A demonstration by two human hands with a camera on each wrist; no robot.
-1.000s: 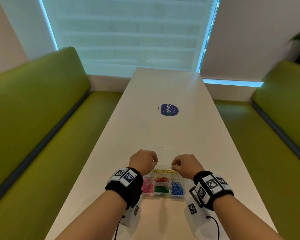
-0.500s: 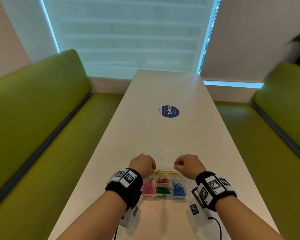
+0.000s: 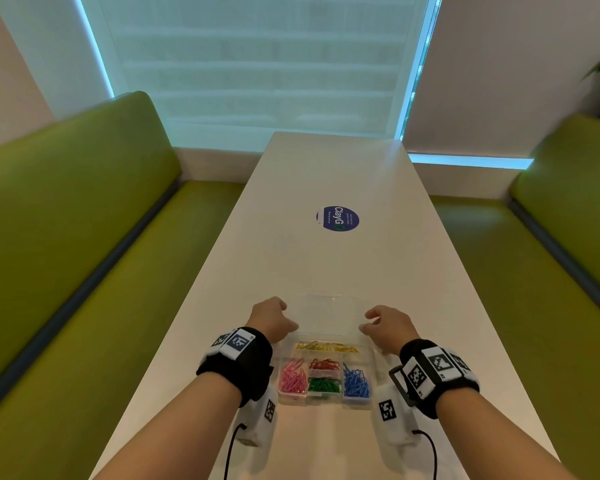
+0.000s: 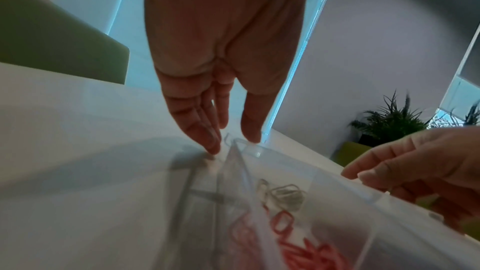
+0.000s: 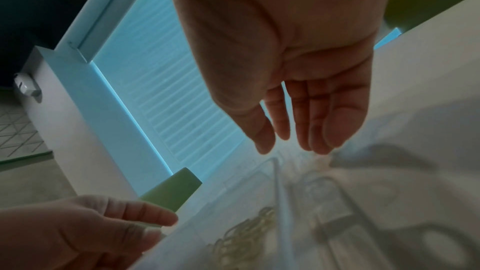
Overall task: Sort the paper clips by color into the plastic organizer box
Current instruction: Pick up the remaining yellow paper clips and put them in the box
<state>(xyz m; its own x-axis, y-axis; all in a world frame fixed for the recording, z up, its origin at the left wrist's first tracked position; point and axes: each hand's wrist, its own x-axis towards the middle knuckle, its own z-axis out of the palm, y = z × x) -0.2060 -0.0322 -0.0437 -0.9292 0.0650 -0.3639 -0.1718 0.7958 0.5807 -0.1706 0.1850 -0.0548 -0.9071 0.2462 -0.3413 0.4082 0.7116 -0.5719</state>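
Note:
The clear plastic organizer box (image 3: 324,400) sits near the table's front edge. Its compartments hold yellow (image 3: 326,347), pink (image 3: 292,377), red (image 3: 323,364), green (image 3: 323,384) and blue (image 3: 355,381) paper clips, each colour apart. Its transparent lid (image 3: 326,315) stands tilted up behind the compartments. My left hand (image 3: 271,315) pinches the lid's left edge; the left wrist view shows thumb and fingers (image 4: 232,143) either side of a lid corner. My right hand (image 3: 383,323) holds the right edge, thumb and fingers (image 5: 288,149) straddling it.
The long white table (image 3: 326,168) runs away from me with a round blue sticker (image 3: 337,219) at its middle. Green benches flank it on the left (image 3: 84,237) and right (image 3: 551,271). A potted plant (image 4: 389,122) stands beyond the right bench.
Both hands have moved apart to the lid's sides. The lid, lying nearly flat behind the box before, now stands raised and tilted toward me.

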